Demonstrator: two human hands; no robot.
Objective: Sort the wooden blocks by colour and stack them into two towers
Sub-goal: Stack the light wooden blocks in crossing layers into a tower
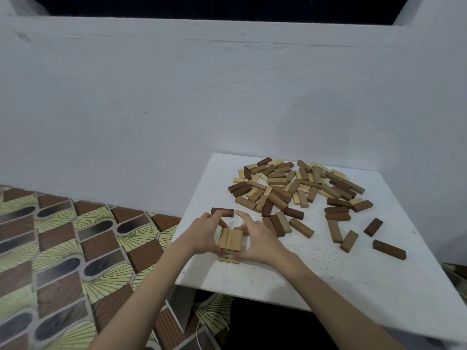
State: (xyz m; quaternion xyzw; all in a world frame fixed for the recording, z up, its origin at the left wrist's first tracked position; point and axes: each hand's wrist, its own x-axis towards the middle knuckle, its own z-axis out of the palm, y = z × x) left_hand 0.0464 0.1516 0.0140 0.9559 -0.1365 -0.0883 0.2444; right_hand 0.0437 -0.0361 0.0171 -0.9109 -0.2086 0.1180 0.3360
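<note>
On the near left corner of the white worktop (328, 274), my two hands close around a low tower of pale wooden blocks (230, 245). From the head view, my left hand (206, 234) curls against its left side and my right hand (257, 239) cups its right side, both grasping the stack as if to square it up. Its top layer shows three light blocks laid side by side; lower layers sit crosswise beneath. One dark brown block (222, 212) lies flat just beyond my fingers. Further back and to the right, the unsorted heap of mixed light and dark blocks (295, 185) covers the far part of the worktop, with several dark strays (389, 249) scattered nearer the right edge. Patterned floor tiles (63, 248) run off to the left.

I judge the light tower to be only begun and the dark tower not yet started. The next move calls for a steady release, then picking another pale block from the heap. Faint marks show on the lower block ends, too small to read.
</note>
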